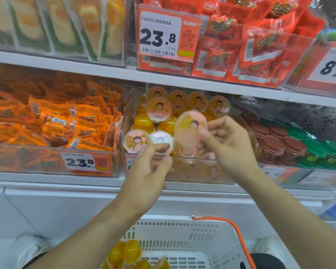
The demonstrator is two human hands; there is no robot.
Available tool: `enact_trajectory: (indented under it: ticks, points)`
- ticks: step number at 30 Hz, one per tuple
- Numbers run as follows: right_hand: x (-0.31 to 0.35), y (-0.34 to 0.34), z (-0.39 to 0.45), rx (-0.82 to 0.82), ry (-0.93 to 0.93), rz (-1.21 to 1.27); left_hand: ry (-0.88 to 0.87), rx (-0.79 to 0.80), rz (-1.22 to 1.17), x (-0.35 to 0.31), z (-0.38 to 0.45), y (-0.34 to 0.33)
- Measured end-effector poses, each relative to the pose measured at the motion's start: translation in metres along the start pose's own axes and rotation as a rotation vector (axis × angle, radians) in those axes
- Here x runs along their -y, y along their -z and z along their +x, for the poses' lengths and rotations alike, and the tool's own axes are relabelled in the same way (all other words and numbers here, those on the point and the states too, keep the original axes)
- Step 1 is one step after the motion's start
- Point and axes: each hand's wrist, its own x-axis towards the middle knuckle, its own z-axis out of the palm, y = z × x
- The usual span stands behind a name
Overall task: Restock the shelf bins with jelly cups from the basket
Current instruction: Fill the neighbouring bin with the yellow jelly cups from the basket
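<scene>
- White store shelves hold clear bins; orange snack packets (pixel 74 121) lie left, brown and green cups (pixel 291 144) right.
- The right hand (pixel 229 144) pinches a blurred, pink-lidded jelly cup (pixel 190 129) over the middle bin (pixel 182 171).
- The left hand (pixel 149 167), loosely curled, holds nothing.
- Yellow cups (pixel 128 253) sit in the white basket (pixel 182 239).

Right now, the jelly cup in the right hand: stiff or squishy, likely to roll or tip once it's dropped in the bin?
The jelly cup looks like rigid clear plastic with a flat film lid, so probably stiff. The right hand pinches it at the rim; it may be slippery. Cups in the bin lie tilted, so it likely tips rather than sits upright.
</scene>
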Motion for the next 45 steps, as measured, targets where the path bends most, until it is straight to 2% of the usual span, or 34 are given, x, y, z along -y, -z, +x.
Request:
enact_trajectory:
  ticks: [3,7,10,14,21,30,33,35,37,41,43,45]
  points:
    - [-0.007,0.0,0.054,-0.058,-0.004,-0.141,-0.002,0.024,0.164,0.01,0.003,0.003]
    - [-0.036,-0.002,0.105,-0.077,-0.132,-0.262,-0.044,0.033,0.175,0.013,0.003,0.002]
    - [-0.044,-0.003,0.118,-0.092,-0.139,-0.343,-0.076,0.02,0.163,0.014,0.004,0.002]
    - [-0.041,-0.009,0.119,-0.075,-0.078,-0.396,-0.104,0.027,0.148,0.014,0.004,0.0]
    - [-0.042,-0.007,0.116,-0.074,-0.124,-0.388,-0.11,0.036,0.132,0.015,0.004,0.0]
    - [-0.029,-0.011,0.105,-0.038,-0.071,-0.618,-0.139,0.019,0.145,0.019,0.006,-0.001]
    - [-0.024,-0.011,0.097,-0.072,-0.093,-0.682,-0.188,-0.006,0.159,0.021,0.005,-0.003]
    - [-0.017,-0.01,0.085,-0.147,-0.028,-0.71,-0.253,-0.032,0.17,0.02,0.002,-0.005]
    - [-0.005,-0.01,0.061,-0.206,0.111,-0.648,-0.276,-0.027,0.176,0.02,-0.002,-0.004]
    - [0.003,-0.024,-0.014,-0.262,0.391,-0.419,-0.055,0.15,0.23,0.022,-0.012,0.002]
    - [-0.019,-0.039,-0.058,-0.238,0.394,-0.267,0.032,0.289,0.416,0.036,-0.017,0.006]
    - [-0.06,-0.053,-0.101,-0.189,0.286,-0.219,0.115,0.454,0.601,0.062,-0.026,0.008]
